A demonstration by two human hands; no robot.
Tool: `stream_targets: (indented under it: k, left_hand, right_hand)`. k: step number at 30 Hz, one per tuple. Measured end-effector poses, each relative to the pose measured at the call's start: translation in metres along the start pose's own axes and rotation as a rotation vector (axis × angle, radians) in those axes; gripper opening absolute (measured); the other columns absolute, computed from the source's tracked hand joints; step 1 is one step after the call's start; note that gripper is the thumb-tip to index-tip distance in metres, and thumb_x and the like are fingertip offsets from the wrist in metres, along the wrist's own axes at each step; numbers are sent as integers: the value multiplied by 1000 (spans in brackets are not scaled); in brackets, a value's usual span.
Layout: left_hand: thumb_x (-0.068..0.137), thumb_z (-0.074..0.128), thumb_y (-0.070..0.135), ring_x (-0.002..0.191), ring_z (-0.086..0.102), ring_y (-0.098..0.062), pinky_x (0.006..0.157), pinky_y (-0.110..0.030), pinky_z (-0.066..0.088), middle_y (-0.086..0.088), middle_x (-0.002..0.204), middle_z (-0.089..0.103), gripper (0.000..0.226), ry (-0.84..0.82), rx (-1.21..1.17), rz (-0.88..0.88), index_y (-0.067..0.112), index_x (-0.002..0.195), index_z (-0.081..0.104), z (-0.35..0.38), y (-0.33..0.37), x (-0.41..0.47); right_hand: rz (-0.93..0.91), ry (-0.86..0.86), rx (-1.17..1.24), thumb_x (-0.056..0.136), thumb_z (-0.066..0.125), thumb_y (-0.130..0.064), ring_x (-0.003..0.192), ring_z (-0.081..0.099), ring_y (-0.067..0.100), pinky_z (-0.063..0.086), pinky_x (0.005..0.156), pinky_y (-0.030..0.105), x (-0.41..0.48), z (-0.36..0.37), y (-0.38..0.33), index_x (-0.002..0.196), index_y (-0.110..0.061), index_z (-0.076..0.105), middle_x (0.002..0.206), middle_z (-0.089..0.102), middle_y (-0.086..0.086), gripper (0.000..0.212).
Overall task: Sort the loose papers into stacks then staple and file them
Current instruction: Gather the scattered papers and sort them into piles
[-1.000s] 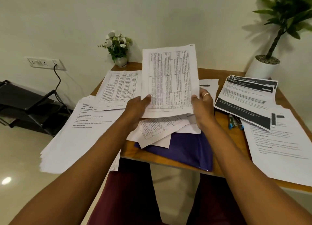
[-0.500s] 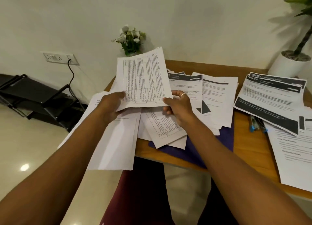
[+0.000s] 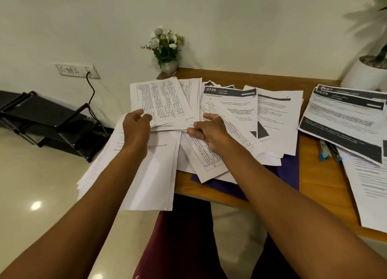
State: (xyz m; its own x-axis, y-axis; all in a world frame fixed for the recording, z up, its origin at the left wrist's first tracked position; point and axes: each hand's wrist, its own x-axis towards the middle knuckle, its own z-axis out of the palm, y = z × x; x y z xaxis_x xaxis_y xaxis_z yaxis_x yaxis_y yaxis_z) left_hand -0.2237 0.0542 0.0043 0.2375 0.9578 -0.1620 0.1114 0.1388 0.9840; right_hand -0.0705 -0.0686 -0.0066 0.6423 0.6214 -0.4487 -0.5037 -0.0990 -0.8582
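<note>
far left on the floor there's a black folding metal rack (image 3: 48,119), with a white wall socket (image 3: 76,70) above it and a black cable (image 3: 92,94) hanging down. none of that matters for the job.

next is a thick stack of white plain-text sheets (image 3: 150,174) on the left corner of the light brown wooden table (image 3: 314,174), overhanging the edge a lot. i'd guess it's parked there as one sorted category, but it looks easy to knock off.

the left hand (image 3: 136,130) is over it, fingers curled in, thumb on top, pinching the near left corner of a white sheet printed with a fine grid (image 3: 161,100). that grid sheet lies on a fanned pile of similar grid pages (image 3: 189,90) near the small pot of white flowers (image 3: 167,48). my read is like goes with like, and it's being squared onto its pile.

the right hand (image 3: 209,132) is at that pile's near right edge: thumb up, forefinger out against the paper edge, other fingers curled. can't tell if it actually has hold of anything.

under and past it is the unsorted mess, loose white sheets with dark header bars (image 3: 230,105) lying over a purple folder (image 3: 290,170). further right there's a pile of dark-banded sheets (image 3: 345,115) with blue pens (image 3: 325,151) poking out below, another text pile (image 3: 372,190) at the edge, and a white plant pot (image 3: 364,75) in the corner.

no stapler that i can see. i'd say the sorting is partway, with stapling and filing not started.
</note>
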Motion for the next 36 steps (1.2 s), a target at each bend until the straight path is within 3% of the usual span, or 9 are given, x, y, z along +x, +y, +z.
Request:
stream_targets:
  k: [2, 4, 6, 8, 13, 18, 25, 31, 36]
  left_hand:
    - [93, 65, 26, 130, 51, -26, 103, -36, 43, -5, 144, 54, 50, -67, 184, 24, 18, 142, 52, 9, -3, 0]
    - [90, 69, 43, 145, 32, -38, 117, -53, 28, -7, 157, 37, 67, -83, 663, 85, 24, 149, 44, 13, -9, 3]
    - [91, 65, 58, 151, 18, -41, 119, -61, 13, -4, 165, 24, 75, -97, 1065, 238, 28, 154, 36, 14, -15, 5]
    - [93, 57, 64, 151, 18, -41, 119, -64, 9, -4, 164, 28, 71, -171, 1175, 274, 28, 152, 39, 15, -17, 9]
    - [96, 51, 64, 145, 31, -38, 119, -63, 13, -3, 155, 43, 61, -235, 1187, 256, 27, 145, 49, 17, -26, 10]
    - [94, 54, 65, 143, 34, -38, 117, -64, 18, -3, 153, 45, 63, -254, 1212, 274, 27, 144, 50, 17, -29, 14]
    - [91, 59, 68, 140, 38, -42, 116, -64, 18, -8, 145, 54, 57, -212, 1176, 246, 27, 130, 67, 18, -19, 23]
    - [96, 56, 54, 131, 41, -44, 110, -57, 29, -19, 134, 51, 55, 89, 1177, 190, 13, 132, 60, 4, -10, 53]
    - [85, 73, 55, 132, 45, -44, 110, -60, 32, -19, 135, 53, 69, 65, 1101, 86, 10, 133, 51, -1, -16, 70]
  right_hand:
    - [-49, 36, -68, 90, 61, 9, 68, 75, 22, 63, 65, 29, -12, -7, -4, 129, -16, 48, 100, 70, 17, 48]
    - [-170, 109, -305, 89, 59, 2, 70, 70, 16, 55, 54, 24, -19, -19, -7, 126, -18, 54, 97, 71, 10, 42]
    - [-343, 201, -584, 87, 60, -8, 92, 66, 15, 53, 68, 24, -17, -35, -8, 118, -22, 61, 107, 67, 1, 34]
    - [-438, 309, -830, 86, 67, -20, 115, 56, 21, 49, 93, 36, -11, -51, -8, 113, -26, 62, 120, 61, 0, 29]
    - [-292, 388, -1243, 80, 74, -48, 133, 42, 32, 33, 107, 50, -3, -83, -13, 141, -26, 48, 140, 50, 7, 70]
    - [-228, 330, -1072, 80, 79, -29, 126, 54, 29, 38, 107, 47, 2, -96, -21, 141, -25, 44, 136, 59, 2, 71]
    - [-264, 275, -1244, 76, 82, -54, 136, 44, 33, 41, 106, 47, -9, -93, -19, 151, -20, 37, 148, 47, 9, 94]
    - [-261, 202, -1097, 77, 88, -26, 124, 58, 28, 52, 95, 40, -11, -86, -17, 146, -11, 40, 139, 57, 9, 85]
    - [-268, 216, -1016, 83, 83, -20, 115, 60, 21, 46, 74, 28, -14, -88, -19, 144, -12, 45, 136, 61, 5, 72]
